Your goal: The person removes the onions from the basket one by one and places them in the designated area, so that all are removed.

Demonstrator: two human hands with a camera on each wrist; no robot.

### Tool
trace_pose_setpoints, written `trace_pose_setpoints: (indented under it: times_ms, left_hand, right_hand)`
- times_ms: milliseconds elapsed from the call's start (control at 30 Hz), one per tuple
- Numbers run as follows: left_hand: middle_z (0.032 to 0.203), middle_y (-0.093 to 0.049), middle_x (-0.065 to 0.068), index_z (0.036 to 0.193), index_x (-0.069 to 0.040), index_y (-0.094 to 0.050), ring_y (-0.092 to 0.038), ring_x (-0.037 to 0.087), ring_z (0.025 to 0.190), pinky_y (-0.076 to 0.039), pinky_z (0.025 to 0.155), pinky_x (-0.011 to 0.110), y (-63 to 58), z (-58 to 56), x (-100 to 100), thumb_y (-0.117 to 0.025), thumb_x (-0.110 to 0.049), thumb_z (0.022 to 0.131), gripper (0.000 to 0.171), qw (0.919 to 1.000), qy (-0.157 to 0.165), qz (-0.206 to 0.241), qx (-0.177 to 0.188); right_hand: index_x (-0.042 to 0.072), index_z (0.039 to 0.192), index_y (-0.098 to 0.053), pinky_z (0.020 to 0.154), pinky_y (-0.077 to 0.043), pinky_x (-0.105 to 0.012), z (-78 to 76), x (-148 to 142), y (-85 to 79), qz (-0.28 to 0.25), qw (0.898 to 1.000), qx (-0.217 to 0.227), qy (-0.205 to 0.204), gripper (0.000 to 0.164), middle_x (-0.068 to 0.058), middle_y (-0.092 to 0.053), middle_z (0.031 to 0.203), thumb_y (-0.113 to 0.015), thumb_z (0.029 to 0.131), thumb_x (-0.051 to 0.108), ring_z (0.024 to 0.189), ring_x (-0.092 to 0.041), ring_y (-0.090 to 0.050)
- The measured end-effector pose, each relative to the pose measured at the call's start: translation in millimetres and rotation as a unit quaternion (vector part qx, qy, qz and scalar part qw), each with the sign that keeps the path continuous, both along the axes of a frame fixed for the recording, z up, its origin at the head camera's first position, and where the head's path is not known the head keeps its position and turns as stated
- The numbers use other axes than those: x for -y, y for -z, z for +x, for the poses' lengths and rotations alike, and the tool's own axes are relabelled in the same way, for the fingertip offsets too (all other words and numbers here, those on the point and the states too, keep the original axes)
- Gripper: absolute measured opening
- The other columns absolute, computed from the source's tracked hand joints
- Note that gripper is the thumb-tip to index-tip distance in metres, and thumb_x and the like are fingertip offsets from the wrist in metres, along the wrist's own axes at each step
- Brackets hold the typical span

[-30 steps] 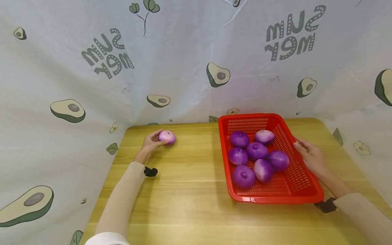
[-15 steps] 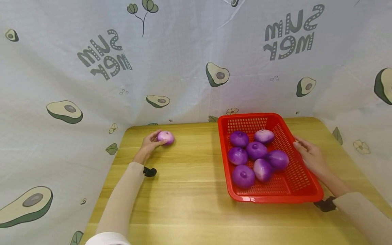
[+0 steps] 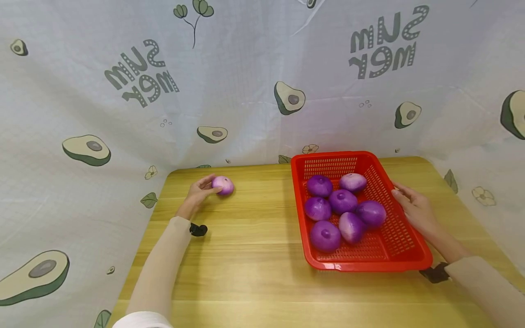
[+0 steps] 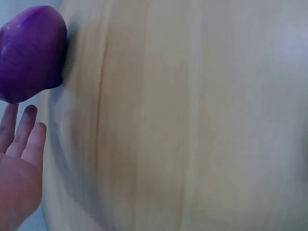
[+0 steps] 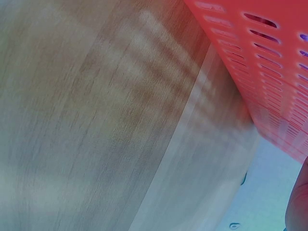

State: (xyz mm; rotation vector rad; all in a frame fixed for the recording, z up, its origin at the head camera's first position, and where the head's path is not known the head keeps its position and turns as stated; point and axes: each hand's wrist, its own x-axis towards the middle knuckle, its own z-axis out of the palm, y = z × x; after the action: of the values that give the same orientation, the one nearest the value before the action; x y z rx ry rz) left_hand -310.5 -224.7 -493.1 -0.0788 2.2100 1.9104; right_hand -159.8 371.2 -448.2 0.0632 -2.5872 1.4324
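Note:
At the far left of the table, my left hand (image 3: 200, 193) has its thumb in front of a purple onion (image 3: 223, 185) and its fingers behind it, pinching it. In the left wrist view the same onion (image 4: 31, 53) stands just past several outstretched fingers (image 4: 33, 147); the thumb is out of frame there. On the right side, my right hand (image 3: 416, 210) grips the right rim of a red plastic basket (image 3: 304, 237), thumb on top. Several purple onions (image 3: 342, 201) lie in the basket. The right wrist view shows its slotted wall (image 5: 269, 62) and a sliver of the hand (image 5: 299, 202).
A light wooden table (image 3: 246, 255) carries everything. Behind and beside it hangs a white cloth (image 3: 246, 82) printed with avocados. A bare stretch of wood lies between the left hand and the basket.
My left thumb and fingers have drawn back slightly toward the left along the onion, and the onion has shifted a little nearer. The right hand and basket keep their place.

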Motion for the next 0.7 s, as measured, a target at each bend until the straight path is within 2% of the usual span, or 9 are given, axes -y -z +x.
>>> trace_pose_setpoints:
  times_ms: [167, 367, 533, 700]
  left_hand:
    - [0.156, -0.038, 0.015, 0.152, -0.002, -0.038, -0.034, 0.028, 0.144, -0.032, 0.115, 0.038, -11.4, 2.0, 4.6, -0.076, -0.008, 0.089, 0.074, 0.9997, 0.010, 0.011, -0.020]
    - [0.155, -0.038, 0.018, 0.150, 0.000, -0.040, -0.031, 0.033, 0.145, -0.027, 0.118, 0.039, -34.0, -1.9, 2.5, -0.074, -0.003, 0.089, 0.070, 0.9971, 0.029, 0.021, -0.067]
    - [0.155, -0.041, 0.012, 0.151, -0.004, -0.041, -0.034, 0.027, 0.144, -0.027, 0.118, 0.038, -57.4, -3.1, -9.9, -0.076, -0.007, 0.089, 0.071, 0.9944, 0.062, 0.022, -0.082]
    - [0.156, -0.039, 0.011, 0.151, -0.006, -0.041, -0.034, 0.027, 0.144, -0.030, 0.116, 0.036, -77.9, -2.8, -28.9, -0.074, -0.004, 0.090, 0.070, 0.9882, 0.110, 0.051, -0.094]
  right_hand:
    - [-0.014, 0.144, -0.038, 0.053, -0.054, -0.020, -0.8, 0.6, 1.5, 0.013, 1.000, 0.000, 0.008, 0.053, 0.025, -0.055, 0.094, -0.049, 0.107, 0.022, 0.065, -0.001, -0.062]
    - [-0.014, 0.144, -0.038, 0.053, -0.052, -0.018, -2.7, -0.9, 2.4, 0.026, 0.999, -0.002, 0.017, 0.052, 0.024, -0.053, 0.094, -0.048, 0.107, 0.021, 0.064, -0.001, -0.060]
    - [-0.016, 0.144, -0.035, 0.054, -0.053, -0.018, -2.0, -1.3, 3.0, 0.008, 1.000, -0.002, 0.013, 0.052, 0.024, -0.054, 0.094, -0.048, 0.107, 0.019, 0.065, 0.000, -0.061]
    - [-0.014, 0.144, -0.037, 0.054, -0.052, -0.018, -1.8, -0.4, 3.1, 0.021, 1.000, -0.005, 0.016, 0.052, 0.027, -0.054, 0.093, -0.048, 0.107, 0.020, 0.065, 0.000, -0.061]
